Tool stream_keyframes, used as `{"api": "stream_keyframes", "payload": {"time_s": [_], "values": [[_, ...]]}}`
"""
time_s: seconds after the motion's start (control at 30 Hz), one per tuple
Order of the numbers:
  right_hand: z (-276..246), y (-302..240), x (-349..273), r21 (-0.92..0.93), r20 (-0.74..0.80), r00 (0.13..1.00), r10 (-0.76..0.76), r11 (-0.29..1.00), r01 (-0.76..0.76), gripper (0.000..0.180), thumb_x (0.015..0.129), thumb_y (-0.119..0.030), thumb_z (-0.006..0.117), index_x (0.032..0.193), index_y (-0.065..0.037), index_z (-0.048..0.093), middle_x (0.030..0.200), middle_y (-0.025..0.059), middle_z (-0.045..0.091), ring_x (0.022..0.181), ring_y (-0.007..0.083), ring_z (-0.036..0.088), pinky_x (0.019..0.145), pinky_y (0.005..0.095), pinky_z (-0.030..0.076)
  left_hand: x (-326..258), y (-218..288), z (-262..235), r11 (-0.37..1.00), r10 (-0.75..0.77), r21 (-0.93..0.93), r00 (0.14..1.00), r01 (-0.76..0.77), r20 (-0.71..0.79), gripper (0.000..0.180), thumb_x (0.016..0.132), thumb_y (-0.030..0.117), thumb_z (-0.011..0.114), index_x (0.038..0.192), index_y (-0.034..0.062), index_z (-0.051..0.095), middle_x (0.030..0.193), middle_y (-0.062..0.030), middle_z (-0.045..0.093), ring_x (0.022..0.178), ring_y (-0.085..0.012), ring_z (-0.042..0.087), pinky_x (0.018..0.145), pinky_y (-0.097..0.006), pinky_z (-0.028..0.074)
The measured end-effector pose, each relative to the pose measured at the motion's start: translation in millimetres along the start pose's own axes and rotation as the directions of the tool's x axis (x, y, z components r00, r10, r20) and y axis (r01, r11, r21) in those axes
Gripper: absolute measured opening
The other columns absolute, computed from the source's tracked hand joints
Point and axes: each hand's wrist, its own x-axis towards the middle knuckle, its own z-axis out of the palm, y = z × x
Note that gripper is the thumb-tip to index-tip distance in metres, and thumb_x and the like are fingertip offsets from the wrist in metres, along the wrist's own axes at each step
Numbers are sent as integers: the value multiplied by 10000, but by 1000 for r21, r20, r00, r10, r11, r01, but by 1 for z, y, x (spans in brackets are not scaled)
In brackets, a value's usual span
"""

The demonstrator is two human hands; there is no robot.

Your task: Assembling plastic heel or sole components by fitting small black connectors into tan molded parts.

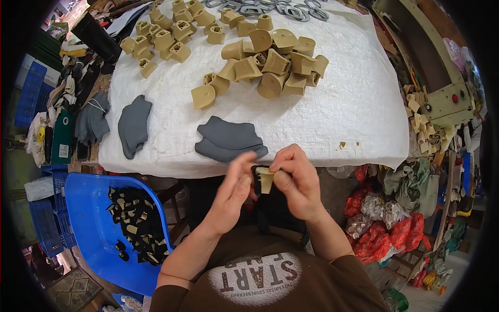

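Your right hand (297, 182) pinched the tan shoe heel (265, 183), narrow end toward you, beside your blurred left hand (232, 195), whose opening and hold I couldn't tell.

A workshop is indicated. Tan blocks (275, 63) are piled beyond the right hand (298, 182), grey cutouts (228, 139) beyond the left hand (232, 195).

You have 1 tan block (265, 183), flared at the end by your right fingertips (276, 165) and narrowing toward your body, pinched at its right edge. Along its left side, just beside your blurred left fingers (240, 165), sits black material (256, 179); you cannot tell how far it wraps round behind.
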Motion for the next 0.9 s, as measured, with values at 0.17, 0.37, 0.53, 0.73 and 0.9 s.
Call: {"api": "stream_keyframes", "payload": {"time_s": [0.17, 0.37, 0.53, 0.73, 0.9], "values": [[4, 0, -5, 347, 52, 950, 308, 886, -306, 128, 897, -152, 568, 851, -33, 579, 794, 62, 544, 774, 198, 509, 730, 296, 379, 7, 11, -10, 967, 225, 132, 974, -220, -27, 190, 885, 154, 606, 975, -11, 583, 956, -50, 559, 786, -92, 483, 721, -214, 389], [8, 3, -12, 345, 84, 928, 362, 863, -368, 188, 911, -195, 558, 832, -25, 570, 760, 65, 517, 726, 215, 492, 710, 317, 379, 9, 10, -8, 952, 262, 170, 965, -254, -30, 131, 885, 99, 608, 833, -17, 578, 798, -21, 516, 684, -59, 456, 610, -205, 379], [13, 3, -8, 226, 117, 982, 148, 959, -171, 155, 888, -150, 559, 783, -37, 547, 722, 81, 475, 723, 253, 482, 708, 326, 376, 11, -6, -11, 945, 254, 226, 966, -236, -52, 216, 873, 86, 607, 695, 6, 516, 684, 0, 472, 608, -55, 399, 542, -221, 323], [21, 9, -12, 386, 56, 971, 234, 891, -237, 120, 862, -120, 585, 788, -30, 558, 729, 80, 482, 701, 258, 485, 673, 342, 391, 9, -3, -4, 917, 310, 286, 948, -277, -77, 227, 811, 208, 686, 842, 24, 556, 787, -50, 522, 710, -139, 479, 632, -255, 382], [25, 11, -3, -44, -46, 992, -115, 993, 113, 164, 753, -99, 691, 876, -29, 608, 771, 103, 499, 701, 263, 481, 630, 353, 401, 0, 0, -13, 784, 415, 498, 910, -370, 23, 428, 716, 282, 758, 998, 29, 559, 932, -114, 562, 872, -247, 537, 786, -331, 436]]}}
